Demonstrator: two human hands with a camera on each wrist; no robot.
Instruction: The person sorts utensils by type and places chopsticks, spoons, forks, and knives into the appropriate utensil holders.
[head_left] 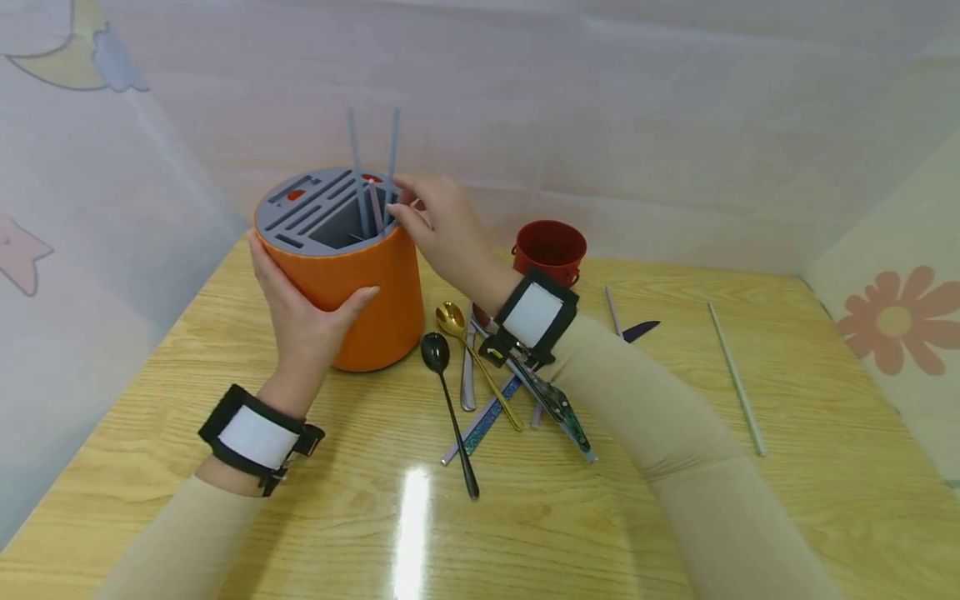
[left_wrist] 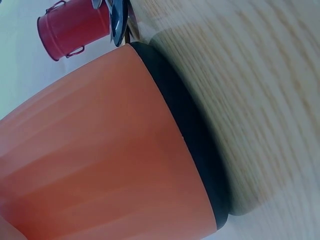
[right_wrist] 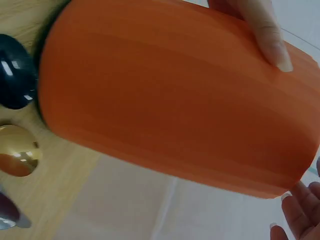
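Orange holder (head_left: 360, 292) stands upright on the wooden table (head_left: 825, 467), left of centre and toward the far side. It has a grey slotted top (head_left: 315, 212) with a square opening on its right side.

Left hand (head_left: 303, 312) grasps the near left side of the holder: fingers curl around the left wall, thumb lies across the front. In the right wrist view the thumb tip (right_wrist: 272, 45) presses flat on the orange wall. The left wrist view shows the holder's wall and its dark base ring (left_wrist: 195, 135) sitting on the table.

Right hand (head_left: 442, 229) is at the far right rim of the holder, fingertips pinching a grey stick (head_left: 390, 179) that stands in the square opening. 2 more grey sticks show in the same opening; the tallest (head_left: 354, 158) leans slightly left.

Red bucket (head_left: 550, 250) stands just right of the right hand, toward the far side. A loose pile of cutlery lies between holder and right forearm: black spoon (head_left: 448, 400), gold spoon (head_left: 468, 346), silver spoon (head_left: 468, 375), partly hidden by the wrist strap. A pale stick (head_left: 737, 379) lies alone, well apart on the right. A purple stick (head_left: 613, 312) lies near the bucket.
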